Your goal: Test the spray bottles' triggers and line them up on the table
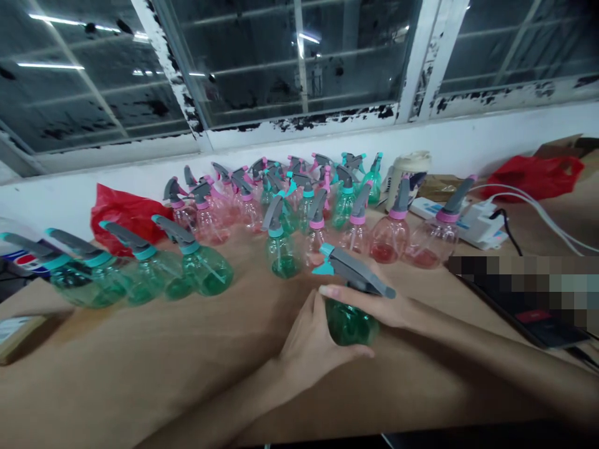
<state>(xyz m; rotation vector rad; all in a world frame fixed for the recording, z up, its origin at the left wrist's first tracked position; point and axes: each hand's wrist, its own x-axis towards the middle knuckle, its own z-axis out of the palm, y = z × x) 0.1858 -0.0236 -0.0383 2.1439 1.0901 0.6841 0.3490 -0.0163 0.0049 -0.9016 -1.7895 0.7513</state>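
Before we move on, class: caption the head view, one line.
Left hand and right hand grip a green spray bottle, pink bottles and green bottles nearby.

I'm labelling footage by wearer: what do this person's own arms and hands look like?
Both slim forearms are bare, with no sleeve, watch or bracelet in view. The left hand and right hand wear no gloves; no ring shows, though some fingers are hidden.

- Dark windows (290, 68) from 10 to 2 o'clock, bright light streaks (50, 65) in the glass
- White window frames (161, 53), blotched black
- White wall (468, 135) beneath, 9 to 2 o'clock
- Brown table (140, 349) at 6 o'clock
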